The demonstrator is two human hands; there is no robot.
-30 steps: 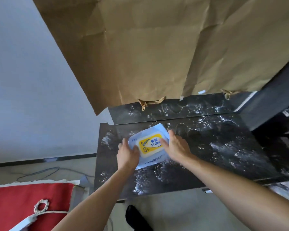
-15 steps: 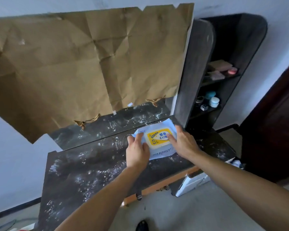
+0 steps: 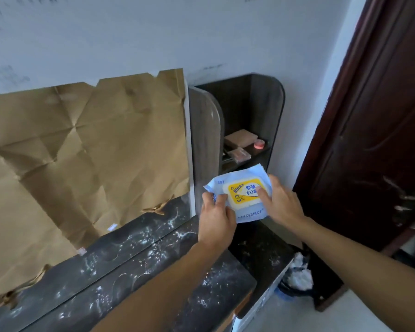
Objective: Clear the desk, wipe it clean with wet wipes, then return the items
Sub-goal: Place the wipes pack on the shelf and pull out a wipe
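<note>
A light blue pack of wet wipes [image 3: 243, 188] with a yellow lid label is held up in the air, in front of the dark shelf unit [image 3: 254, 121]. My left hand [image 3: 216, 216] grips the pack's left end. My right hand [image 3: 282, 202] holds its right side, with the thumb lying on the yellow lid. Below and to the left lies the dark marbled desk top [image 3: 134, 267], flecked with white smears and streaks.
Creased brown paper [image 3: 82, 159] covers the panel behind the desk. The shelf unit holds a tan box [image 3: 241, 137], a small case and a pink jar [image 3: 259, 144]. A dark wooden door [image 3: 374, 130] stands at right. A bin with white waste [image 3: 297, 276] sits on the floor.
Both hands have carried the wipes pack from the desk's left part rightward and lifted it off the surface, up in front of the shelf unit. My view has swung right.
</note>
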